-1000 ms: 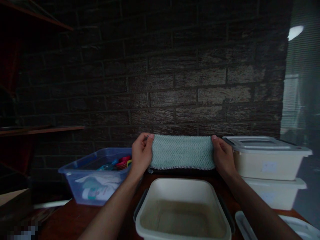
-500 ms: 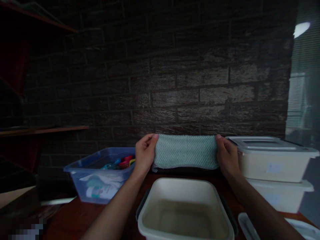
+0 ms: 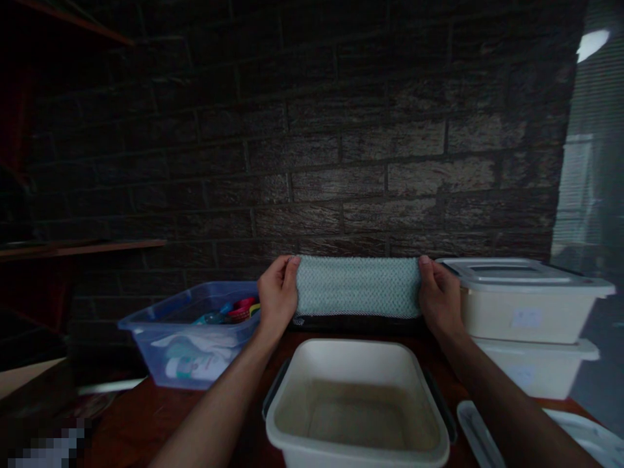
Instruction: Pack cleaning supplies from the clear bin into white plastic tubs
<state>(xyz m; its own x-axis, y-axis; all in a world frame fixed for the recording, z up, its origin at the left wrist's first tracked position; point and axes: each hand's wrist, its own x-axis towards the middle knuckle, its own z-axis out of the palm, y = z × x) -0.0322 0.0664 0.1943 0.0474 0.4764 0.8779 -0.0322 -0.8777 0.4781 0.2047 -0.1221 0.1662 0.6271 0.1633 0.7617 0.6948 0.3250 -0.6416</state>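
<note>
A pale green, textured cloth [image 3: 358, 286] is stretched level between my two hands. My left hand [image 3: 279, 292] pinches its upper left corner, thumb on the near side. At the upper right corner my right hand [image 3: 440, 292] grips it the same way. Below and nearer to me stands a white plastic bin [image 3: 355, 364] with dark side handles; its inside shows no contents. The cloth hangs beyond the bin's far rim, in front of something dark that is mostly hidden.
On the left, a clear blue tub [image 3: 146, 318] holds a white bottle [image 3: 192, 367] and colourful items. Two lidded cream boxes [image 3: 526, 312] are stacked at right. A white lid [image 3: 585, 429] lies near my right forearm on the brown table [image 3: 131, 422]. A dark brick wall [image 3: 316, 162] rises behind.
Both hands still hold the cloth, which now hangs slightly flatter along its lower edge. The whole view has shifted a little, so everything sits slightly higher and further left.
</note>
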